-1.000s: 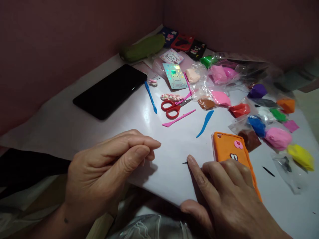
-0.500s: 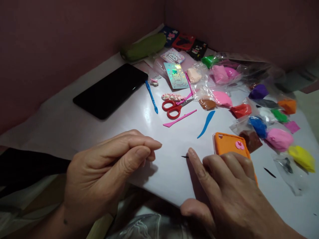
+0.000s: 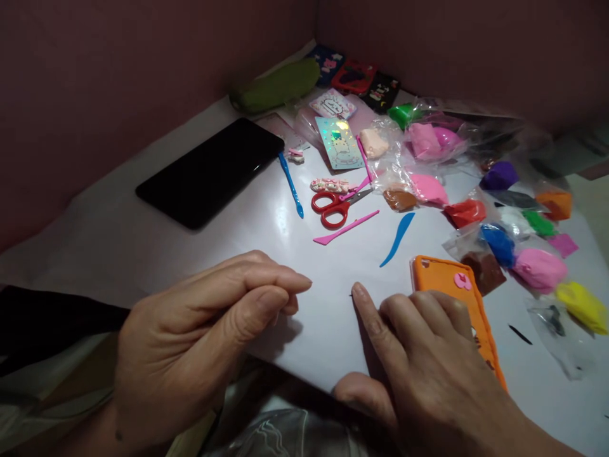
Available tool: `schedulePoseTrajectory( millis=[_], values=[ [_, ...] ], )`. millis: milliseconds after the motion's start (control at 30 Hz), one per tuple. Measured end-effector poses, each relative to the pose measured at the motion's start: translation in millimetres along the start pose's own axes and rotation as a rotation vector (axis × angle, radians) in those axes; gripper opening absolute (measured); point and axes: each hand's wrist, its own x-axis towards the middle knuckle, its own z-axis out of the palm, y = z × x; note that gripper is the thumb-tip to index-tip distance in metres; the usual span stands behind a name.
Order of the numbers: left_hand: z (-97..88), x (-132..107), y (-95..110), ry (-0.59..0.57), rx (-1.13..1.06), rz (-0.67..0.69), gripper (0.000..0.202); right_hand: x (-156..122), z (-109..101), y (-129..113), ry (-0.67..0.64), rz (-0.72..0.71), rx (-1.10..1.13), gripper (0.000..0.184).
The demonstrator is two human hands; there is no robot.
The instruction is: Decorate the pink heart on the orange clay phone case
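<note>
My left hand rests at the near edge of the white sheet, its fingers curled against the thumb in a pinch; what it pinches, if anything, is hidden. My right hand lies flat with fingers stretched out, the forefinger tip touching a tiny black sliver on the sheet. Its other fingers cover the near part of an orange phone case that carries a small pink clay piece.
A black phone lies at the left. Red scissors, a pink tool and two blue tools sit mid-sheet. Several bagged clay lumps in many colours fill the right side. Decorated cases and a green pouch lie at the back.
My right hand has slid a little left along the sheet, its forefinger tip now on the black sliver. My left hand has kept its pinch and barely moved.
</note>
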Motion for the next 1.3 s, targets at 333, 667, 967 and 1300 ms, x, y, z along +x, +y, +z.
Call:
schedulePoseTrajectory(
  millis=[333, 667, 967, 1300],
  values=[
    [-0.2, -1.5, 3.4, 0.002, -0.019, 0.006, 0.022, 0.3, -6.9, 2.2, -0.036, -0.081, -0.057, 0.070],
    [-2.2, -1.6, 2.8, -0.001, -0.025, -0.004, 0.023, 3.6, -5.6, 5.3, -0.045, -0.061, -0.026, 0.069],
    [-0.9, -1.6, 3.6, -0.021, -0.061, 0.003, 0.023, -8.1, -4.6, 3.8, -0.045, -0.091, -0.012, 0.068],
    [-1.2, -2.7, -0.1, 0.029, -0.019, 0.037, 0.018, 4.3, -9.5, 14.1, -0.049, -0.056, -0.026, 0.068]
  ],
)
